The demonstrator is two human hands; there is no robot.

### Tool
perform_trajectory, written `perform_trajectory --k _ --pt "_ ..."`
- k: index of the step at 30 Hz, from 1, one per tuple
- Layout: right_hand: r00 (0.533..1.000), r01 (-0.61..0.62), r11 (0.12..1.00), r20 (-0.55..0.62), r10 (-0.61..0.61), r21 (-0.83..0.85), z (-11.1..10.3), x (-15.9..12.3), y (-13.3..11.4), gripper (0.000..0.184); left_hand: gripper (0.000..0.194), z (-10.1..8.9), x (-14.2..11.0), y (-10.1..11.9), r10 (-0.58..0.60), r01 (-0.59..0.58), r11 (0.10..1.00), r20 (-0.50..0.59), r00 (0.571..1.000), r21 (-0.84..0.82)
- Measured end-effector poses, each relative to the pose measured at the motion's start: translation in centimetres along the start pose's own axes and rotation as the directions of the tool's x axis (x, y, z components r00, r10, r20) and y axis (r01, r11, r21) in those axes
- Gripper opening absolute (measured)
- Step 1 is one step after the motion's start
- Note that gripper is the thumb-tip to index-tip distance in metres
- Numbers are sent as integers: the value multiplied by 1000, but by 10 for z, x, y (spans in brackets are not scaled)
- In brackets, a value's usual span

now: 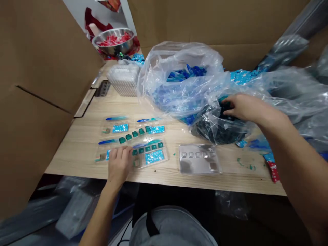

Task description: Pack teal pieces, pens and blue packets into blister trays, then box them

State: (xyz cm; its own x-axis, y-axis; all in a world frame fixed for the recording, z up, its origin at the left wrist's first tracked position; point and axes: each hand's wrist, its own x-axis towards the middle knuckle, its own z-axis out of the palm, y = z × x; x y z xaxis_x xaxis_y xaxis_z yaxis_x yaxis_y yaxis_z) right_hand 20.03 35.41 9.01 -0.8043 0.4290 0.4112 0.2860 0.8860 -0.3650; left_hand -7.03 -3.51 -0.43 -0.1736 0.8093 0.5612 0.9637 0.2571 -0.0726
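Observation:
My left hand (118,164) lies with its fingers on a transparent blister tray (151,158) holding a row of dark green pieces and a blue printed card. Another blister tray (132,131) sits just beyond it, with a blue-handled item alongside. My right hand (247,107) is at the mouth of a transparent plastic bag (217,128) filled with dark pieces, its fingers curled in among them. A larger plastic bag (179,78) of blue items stands behind it. A dented metal tray (199,159) rests on the wooden table (230,181), with neither hand touching it.
Cardboard walls (33,85) enclose the table on the left and back. A steel bowl (113,41) of red pieces sits at the back left, near a stack of transparent trays (123,79). Loose green bits (243,163) and a red packet (273,172) lie at the right.

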Motion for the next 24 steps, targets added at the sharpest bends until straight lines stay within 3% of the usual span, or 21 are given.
perform_trajectory --k 2,5,9,14,18,22,24 --pt "989 40 994 146 -25 -99 5 3 12 33 9 2 -4 0 5 -5 1000 15 1000 -2" --pt "946 11 956 314 85 -292 -4 -9 -8 26 12 -3 -10 -1 -22 23 998 17 1000 -61" --pt "853 -137 902 414 318 -410 -16 -20 -60 39 15 -8 -11 -3 -11 22 986 67 998 -164" --pt "772 -285 805 373 514 -520 -5 -11 -88 25 16 -9 2 18 -21 40 947 62 998 -320" --pt "817 -327 824 301 493 -462 -3 -13 -80 21 16 -13 14 43 -20 54 887 80 997 -458" --pt "917 -360 904 90 388 -230 -18 -31 -64 21 15 -18 23 62 -14 77 829 117 993 -554" --pt "928 -362 916 30 372 -175 -23 -38 -61 19 14 -19 30 72 -13 96 797 143 990 -596"
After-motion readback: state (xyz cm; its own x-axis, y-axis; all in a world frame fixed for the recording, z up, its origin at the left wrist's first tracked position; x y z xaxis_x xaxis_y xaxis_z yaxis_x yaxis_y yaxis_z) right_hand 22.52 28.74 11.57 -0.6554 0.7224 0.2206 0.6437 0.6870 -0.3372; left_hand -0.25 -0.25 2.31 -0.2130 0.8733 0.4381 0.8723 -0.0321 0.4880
